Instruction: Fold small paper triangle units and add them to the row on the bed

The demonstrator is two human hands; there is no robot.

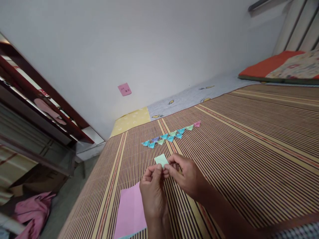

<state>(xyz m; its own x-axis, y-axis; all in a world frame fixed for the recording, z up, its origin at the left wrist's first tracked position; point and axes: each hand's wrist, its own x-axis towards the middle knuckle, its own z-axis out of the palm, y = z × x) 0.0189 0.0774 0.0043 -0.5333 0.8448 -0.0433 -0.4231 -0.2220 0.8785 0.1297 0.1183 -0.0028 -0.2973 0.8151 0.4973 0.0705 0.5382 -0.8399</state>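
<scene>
Over the striped mat (249, 139), we are pinching a small green paper (161, 160) between both hands (152, 192) (185, 176), fingertips closed on its lower edge, holding it raised near the folded triangles (171, 135).

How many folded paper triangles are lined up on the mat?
About 11 folded triangles, in one slanted row on the striped mat beyond the hands, from the teal one at left to the pink one at right; overlaps make the count uncertain.
</scene>
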